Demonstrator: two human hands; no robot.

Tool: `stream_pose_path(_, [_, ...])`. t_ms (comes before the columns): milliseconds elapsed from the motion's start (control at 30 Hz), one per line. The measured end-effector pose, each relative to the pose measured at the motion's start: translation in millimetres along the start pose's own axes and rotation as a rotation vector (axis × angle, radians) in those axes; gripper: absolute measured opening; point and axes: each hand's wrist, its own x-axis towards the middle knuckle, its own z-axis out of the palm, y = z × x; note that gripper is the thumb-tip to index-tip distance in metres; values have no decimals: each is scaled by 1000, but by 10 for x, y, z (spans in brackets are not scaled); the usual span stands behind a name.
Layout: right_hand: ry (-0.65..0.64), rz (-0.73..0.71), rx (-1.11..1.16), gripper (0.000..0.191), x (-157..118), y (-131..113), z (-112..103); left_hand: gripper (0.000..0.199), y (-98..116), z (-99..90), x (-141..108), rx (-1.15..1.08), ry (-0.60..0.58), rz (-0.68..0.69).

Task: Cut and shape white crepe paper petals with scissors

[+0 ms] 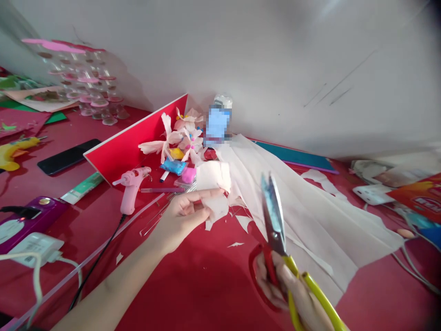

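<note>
My left hand is closed, its thumb and fingers pinching a small cut piece of white crepe-like paper. Just behind those fingertips lies a folded white stack of the same material. My right hand grips a pair of scissors with red and yellow handles, blades pointing up and away, nearly closed and slightly blurred. The scissors are apart from the small piece. A large pleated white sheet spreads behind and right of them. White scraps are scattered between my hands.
White paper flowers lean by a red board. A pink glue gun with a black cord lies at left, near a phone and a purple power strip. A pixelated screen stands against the wall.
</note>
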Motion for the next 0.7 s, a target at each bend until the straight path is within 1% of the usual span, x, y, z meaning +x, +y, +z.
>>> stream_pose_path(67, [4, -33, 54, 41, 126, -92, 37, 38, -23, 19, -4, 45, -15, -45])
stream_pose_path(167, [81, -80, 104, 34, 275, -203, 141, 39, -54, 50, -15, 68, -68, -79])
stream_pose_path(267, [128, -100, 207, 32, 363, -223, 263, 39, -69, 83, -21, 27, -129, -125])
stream_pose_path(367, [140, -111, 307, 31, 414, -139, 345, 42, -83, 117, -18, 11, -211, -196])
stream_pose_path(433, [123, -108, 350, 27, 437, -48, 365, 46, -112, 132, -12, 44, -248, -245])
stream_pose_path(533, [99, -91, 387, 23, 460, 73, 369, 47, -197, 127, 1, 120, -260, -295])
stream_pose_path(600, [100, -72, 389, 25, 470, 117, 373, 44, -271, 107, 11, 139, -258, -302])
stream_pose_path(700, [123, -60, 393, 29, 478, 140, 389, 41, -373, 78, 32, 54, -290, -311])
